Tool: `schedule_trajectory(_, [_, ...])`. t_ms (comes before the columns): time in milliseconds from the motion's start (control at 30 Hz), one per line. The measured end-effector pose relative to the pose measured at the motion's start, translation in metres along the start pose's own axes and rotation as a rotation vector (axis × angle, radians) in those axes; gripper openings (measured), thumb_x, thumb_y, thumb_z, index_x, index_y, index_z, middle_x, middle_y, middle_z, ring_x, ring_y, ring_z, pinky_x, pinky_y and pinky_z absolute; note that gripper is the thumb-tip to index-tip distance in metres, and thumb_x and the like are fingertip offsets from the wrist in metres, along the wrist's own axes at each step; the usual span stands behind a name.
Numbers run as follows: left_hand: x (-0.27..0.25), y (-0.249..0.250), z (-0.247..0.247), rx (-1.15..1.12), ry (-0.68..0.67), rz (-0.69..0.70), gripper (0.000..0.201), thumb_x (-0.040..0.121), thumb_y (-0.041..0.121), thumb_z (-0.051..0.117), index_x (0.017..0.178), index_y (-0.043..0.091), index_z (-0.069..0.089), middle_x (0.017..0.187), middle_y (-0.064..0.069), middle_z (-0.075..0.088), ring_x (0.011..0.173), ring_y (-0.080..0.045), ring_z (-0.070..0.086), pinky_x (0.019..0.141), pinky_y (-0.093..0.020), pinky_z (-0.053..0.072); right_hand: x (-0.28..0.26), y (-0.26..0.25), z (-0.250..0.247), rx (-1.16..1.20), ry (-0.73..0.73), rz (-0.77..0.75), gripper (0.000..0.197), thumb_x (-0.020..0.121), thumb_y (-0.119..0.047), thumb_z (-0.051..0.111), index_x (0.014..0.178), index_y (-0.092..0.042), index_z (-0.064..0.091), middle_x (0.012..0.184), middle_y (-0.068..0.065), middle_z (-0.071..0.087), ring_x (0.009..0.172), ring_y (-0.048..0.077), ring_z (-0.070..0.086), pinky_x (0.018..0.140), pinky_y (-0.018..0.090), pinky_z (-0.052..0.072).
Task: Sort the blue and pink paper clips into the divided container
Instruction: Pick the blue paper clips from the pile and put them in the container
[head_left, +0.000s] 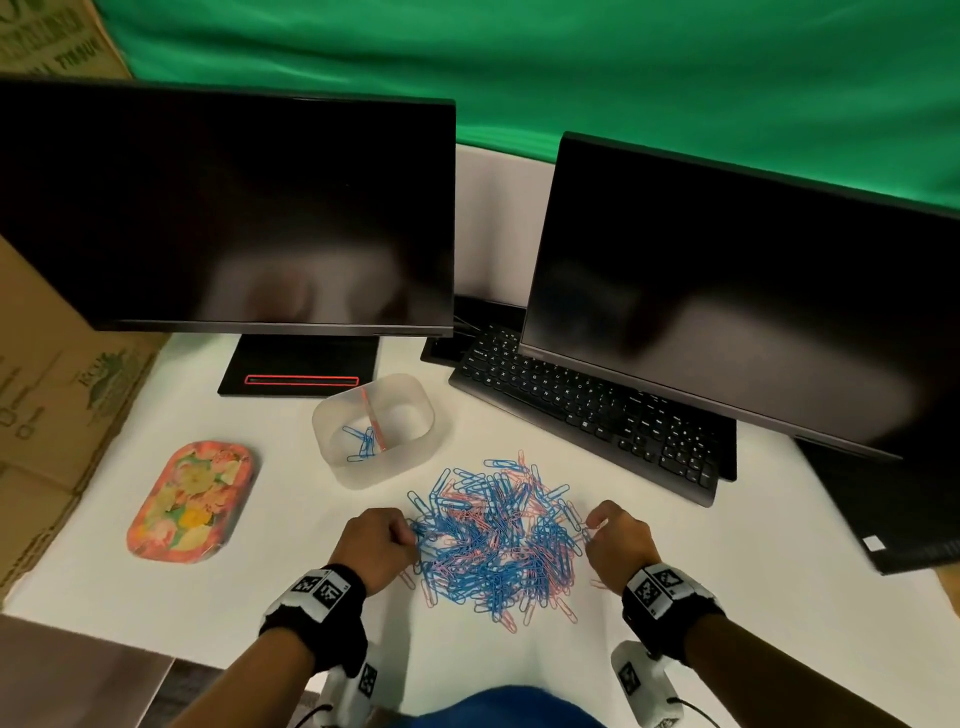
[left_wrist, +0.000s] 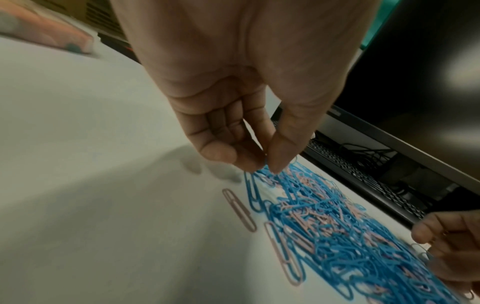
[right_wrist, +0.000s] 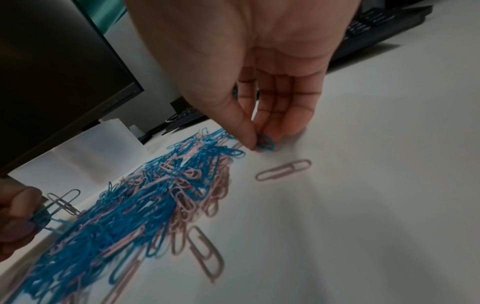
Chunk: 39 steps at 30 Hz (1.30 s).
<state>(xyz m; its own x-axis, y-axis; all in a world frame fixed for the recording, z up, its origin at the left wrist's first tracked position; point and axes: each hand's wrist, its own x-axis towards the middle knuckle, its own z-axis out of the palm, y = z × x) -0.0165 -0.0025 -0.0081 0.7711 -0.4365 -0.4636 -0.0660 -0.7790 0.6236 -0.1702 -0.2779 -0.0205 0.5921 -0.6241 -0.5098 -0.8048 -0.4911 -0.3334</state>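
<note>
A pile of blue and pink paper clips (head_left: 496, 540) lies on the white table between my hands. My left hand (head_left: 382, 543) is at the pile's left edge; in the left wrist view its thumb and forefinger pinch a blue clip (left_wrist: 265, 164). My right hand (head_left: 613, 540) is at the pile's right edge; its thumb and fingers pinch a blue clip (right_wrist: 265, 142) against the table. The translucent divided container (head_left: 374, 431) stands behind the pile, with several blue clips (head_left: 361, 441) in its left compartment; its right compartment looks empty.
A flowered pink tin (head_left: 192, 501) lies at the left. Two dark monitors (head_left: 228, 208) (head_left: 748, 291) and a black keyboard (head_left: 587, 410) stand behind. Cardboard boxes (head_left: 47, 395) border the left edge. Loose pink clips (right_wrist: 283, 169) lie beside the pile.
</note>
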Motion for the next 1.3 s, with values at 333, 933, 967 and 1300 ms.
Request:
schedule_trajectory(333, [0.001, -0.007, -0.012, -0.25, -0.125, -0.028, 0.024, 0.087, 0.005, 0.056, 0.088, 0.02, 0.075, 0.075, 0.002, 0.067, 0.065, -0.012, 0.055, 0.059, -0.022, 0.044, -0.012, -0.003, -0.01, 0.139, 0.002, -0.184, 0.026, 0.09, -0.009, 0.046, 0.092, -0.027, 0.064, 0.091, -0.006, 0.063, 0.093, 0.02, 0.065, 0.075, 0.02, 0.041])
schedule_trajectory(933, [-0.001, -0.004, -0.018, -0.78, -0.073, -0.155, 0.037, 0.082, -0.014, 0.033, 0.089, -0.001, 0.067, 0.069, -0.009, 0.049, 0.057, -0.023, 0.049, 0.055, -0.027, 0.042, -0.018, -0.073, -0.004, 0.467, -0.42, -0.202, 0.029, 0.09, 0.006, 0.034, 0.081, -0.011, 0.055, 0.061, 0.004, 0.045, 0.042, 0.008, 0.043, 0.041, 0.017, 0.032])
schedule_trajectory(967, [-0.001, -0.002, -0.018, -0.799, -0.089, -0.186, 0.03, 0.079, -0.008, 0.036, 0.084, 0.0, 0.065, 0.068, -0.009, 0.046, 0.054, -0.022, 0.046, 0.053, -0.026, 0.041, -0.017, -0.075, -0.002, 0.42, -0.41, -0.226, 0.027, 0.092, 0.0, 0.038, 0.08, -0.016, 0.056, 0.063, 0.002, 0.047, 0.049, 0.009, 0.044, 0.046, 0.02, 0.035])
schedule_trajectory(1300, [0.01, -0.006, 0.012, 0.15, 0.009, -0.146, 0.013, 0.078, 0.029, 0.066, 0.077, 0.027, 0.053, 0.098, 0.0, 0.064, 0.087, -0.019, 0.054, 0.072, -0.024, 0.039, -0.032, -0.124, 0.031, -0.052, -0.284, -0.566, 0.006, 0.083, -0.023, 0.063, 0.089, -0.021, 0.065, 0.079, -0.006, 0.063, 0.081, 0.018, 0.065, 0.078, 0.031, 0.056])
